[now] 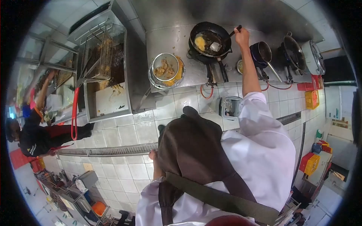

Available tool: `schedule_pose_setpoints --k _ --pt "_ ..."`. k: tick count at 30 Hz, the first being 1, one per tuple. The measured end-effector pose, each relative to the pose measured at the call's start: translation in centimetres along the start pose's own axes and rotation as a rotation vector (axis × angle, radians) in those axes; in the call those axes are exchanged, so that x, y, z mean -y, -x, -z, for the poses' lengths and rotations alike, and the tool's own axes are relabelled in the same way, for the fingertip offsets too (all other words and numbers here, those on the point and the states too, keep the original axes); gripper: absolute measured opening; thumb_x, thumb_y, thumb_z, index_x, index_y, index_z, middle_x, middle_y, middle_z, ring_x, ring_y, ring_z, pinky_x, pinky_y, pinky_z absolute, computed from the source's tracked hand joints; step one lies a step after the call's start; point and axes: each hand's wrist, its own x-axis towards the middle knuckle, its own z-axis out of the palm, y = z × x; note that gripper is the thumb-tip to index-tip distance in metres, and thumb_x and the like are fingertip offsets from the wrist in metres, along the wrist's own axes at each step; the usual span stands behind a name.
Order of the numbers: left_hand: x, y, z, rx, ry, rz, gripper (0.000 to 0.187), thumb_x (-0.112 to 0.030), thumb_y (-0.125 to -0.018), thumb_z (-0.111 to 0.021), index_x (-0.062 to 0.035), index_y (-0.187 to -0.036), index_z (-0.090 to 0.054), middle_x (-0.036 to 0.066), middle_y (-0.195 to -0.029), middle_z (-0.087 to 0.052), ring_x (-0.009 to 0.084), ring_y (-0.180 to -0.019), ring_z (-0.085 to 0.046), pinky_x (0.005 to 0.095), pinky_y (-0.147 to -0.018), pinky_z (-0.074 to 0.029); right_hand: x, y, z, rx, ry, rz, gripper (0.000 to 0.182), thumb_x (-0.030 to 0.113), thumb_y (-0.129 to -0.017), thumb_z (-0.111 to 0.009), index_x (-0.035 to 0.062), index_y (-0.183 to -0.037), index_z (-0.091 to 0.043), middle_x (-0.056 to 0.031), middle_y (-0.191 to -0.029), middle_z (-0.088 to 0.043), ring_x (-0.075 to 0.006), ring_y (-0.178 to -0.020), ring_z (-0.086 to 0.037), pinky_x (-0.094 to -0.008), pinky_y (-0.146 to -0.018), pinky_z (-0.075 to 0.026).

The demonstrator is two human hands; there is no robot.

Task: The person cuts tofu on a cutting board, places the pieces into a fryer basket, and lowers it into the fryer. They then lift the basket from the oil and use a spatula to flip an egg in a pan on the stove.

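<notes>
My right hand is closed around the dark handle of a turner, whose pale flat blade rests inside a black frying pan. Beside the blade, a yellow piece of food that looks like egg lies in dark, shiny oil. The pan sits on a burner, with its handle pointing towards me. Low beside my apron is my left hand, away from the counter. Its fingers are too small and foreshortened to read, and nothing visible is in it.
Left of the pan, a strainer with fried pieces rests over a foil-lined bowl. A fryer with wire baskets stands farther left, near another person. On the right are a saucepan, a wok and a lidded pot.
</notes>
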Motion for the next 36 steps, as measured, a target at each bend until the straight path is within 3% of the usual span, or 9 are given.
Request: schedule_pose_setpoints --k 8,10,12,17,23,26,31,33,36 --pt "-0.8 1.7 -0.1 0.027 -0.177 -0.062 0.031 -0.025 -0.075 -0.058 0.0051 -0.077 -0.063 0.016 -0.073 -0.064 0.0281 -0.065 -0.063 0.0389 -0.061 -0.049 0.4 0.1 0.2 0.056 -0.179 -0.072 0.013 0.016 -0.080 -0.062 0.0030 -0.080 -0.062 -0.0061 -0.062 -0.058 -0.0154 -0.059 -0.056 -0.0310 -0.058 -0.043" --pt "-2.2 3.4 -0.5 -0.150 -0.129 0.165 0.031 -0.026 -0.074 -0.059 0.0050 -0.077 -0.063 0.016 -0.074 -0.065 0.0289 -0.064 -0.063 0.0378 -0.062 -0.049 0.6 0.0 0.5 0.100 -0.150 -0.072 0.013 0.016 -0.080 -0.062 0.0029 -0.080 -0.062 -0.0061 -0.062 -0.059 -0.0152 -0.059 -0.056 -0.0308 -0.058 -0.043" --pt "-1.8 4.3 -0.2 -0.110 -0.056 0.154 0.031 -0.027 -0.074 -0.059 0.0043 -0.075 -0.063 0.016 -0.074 -0.065 0.0283 -0.064 -0.062 0.0377 -0.062 -0.049 0.6 0.3 0.8 0.135 -0.352 -0.224 0.019 0.020 -0.082 -0.060 0.0021 -0.085 -0.062 -0.0162 -0.076 -0.064 -0.0317 -0.074 -0.061 -0.0413 -0.067 -0.045" --pt "5.3 -1.8 -1.2 -0.055 -0.079 0.065 0.031 -0.028 -0.077 -0.059 0.0026 -0.071 -0.063 0.012 -0.068 -0.063 0.0244 -0.061 -0.060 0.0375 -0.059 -0.047 0.6 0.5 -0.1 0.115 -0.278 -0.137 0.020 0.021 -0.082 -0.060 0.0014 -0.086 -0.062 -0.0163 -0.073 -0.063 -0.0323 -0.072 -0.062 -0.0412 -0.067 -0.046" --pt "6.8 -0.4 -0.4 0.030 0.037 -0.590 0.029 -0.026 -0.080 -0.061 -0.0036 -0.062 -0.059 0.003 -0.057 -0.056 0.0165 -0.050 -0.051 0.0335 -0.048 -0.042 0.6 0.4 -0.1 0.126 -0.236 -0.141 0.019 0.021 -0.082 -0.060 0.0025 -0.087 -0.063 -0.0160 -0.074 -0.064 -0.0324 -0.073 -0.063 -0.0415 -0.067 -0.046" --pt "6.8 -0.5 0.0 0.347 0.683 -0.088 0.028 -0.027 -0.081 -0.061 -0.0052 -0.062 -0.060 0.003 -0.056 -0.056 0.0158 -0.051 -0.051 0.0332 -0.049 -0.042 1.6 0.4 1.4 0.134 -0.284 -0.197 0.018 0.020 -0.082 -0.061 0.0031 -0.087 -0.064 -0.0154 -0.074 -0.064 -0.0324 -0.074 -0.063 -0.0415 -0.068 -0.047" --pt "5.0 0.0 0.3 -0.014 -0.165 0.004 0.029 -0.028 -0.074 -0.060 -0.0005 -0.080 -0.067 0.012 -0.075 -0.066 0.0262 -0.073 -0.062 0.0391 -0.069 -0.047 0.6 0.6 0.1 0.067 -0.198 -0.094 0.017 0.019 -0.082 -0.061 0.0027 -0.087 -0.064 -0.0154 -0.074 -0.065 -0.0327 -0.075 -0.063 -0.0416 -0.067 -0.046" --pt "4.8 0.8 0.0 -0.030 -0.109 0.062 0.031 -0.028 -0.072 -0.059 0.0001 -0.081 -0.067 0.014 -0.079 -0.067 0.0282 -0.077 -0.063 0.0397 -0.071 -0.047 -0.1 0.3 0.5 0.070 -0.398 -0.239 0.014 0.017 -0.081 -0.062 0.0035 -0.084 -0.063 -0.0097 -0.068 -0.062 -0.0206 -0.066 -0.060 -0.0341 -0.063 -0.044" --pt "2.4 2.9 -0.3 -0.138 -0.090 0.108 0.033 -0.029 -0.071 -0.058 0.0008 -0.083 -0.067 0.016 -0.083 -0.067 0.0305 -0.080 -0.063 0.0403 -0.073 -0.047 -0.1 0.6 1.6 -0.003 -0.164 -0.027 0.016 0.018 -0.080 -0.062 0.0032 -0.085 -0.063 -0.0127 -0.071 -0.063 -0.0264 -0.070 -0.061 -0.0362 -0.066 -0.045"
